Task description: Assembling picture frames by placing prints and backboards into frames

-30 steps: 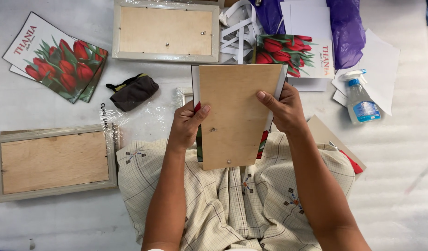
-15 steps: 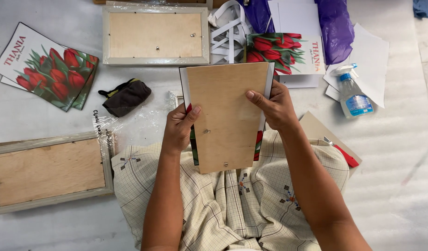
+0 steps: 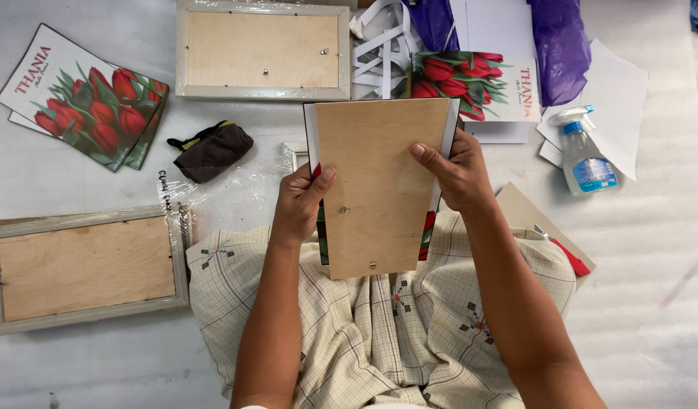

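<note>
I see left hand (image 3: 299, 204) and right hand (image 3: 459, 170) both closed around wooden backing board (image 3: 379, 182), thumbs on face. Board upright over lap, stacked against tulip print (image 3: 426, 235). Spray bottle (image 3: 584, 155) right, well apart.

there is one view only, from a camera worn on the person's head, looking almost straight down and slightly forward over the lap. it sits close: the left hand (image 3: 302, 203) and right hand (image 3: 456, 168) fill the centre, forearms running off the bottom edge. the far side of the pale, foam-like floor covering (image 3: 667, 303) lies at the top, where the purple plastic bag (image 3: 559, 45) is cut off. no second view shares it.
</note>
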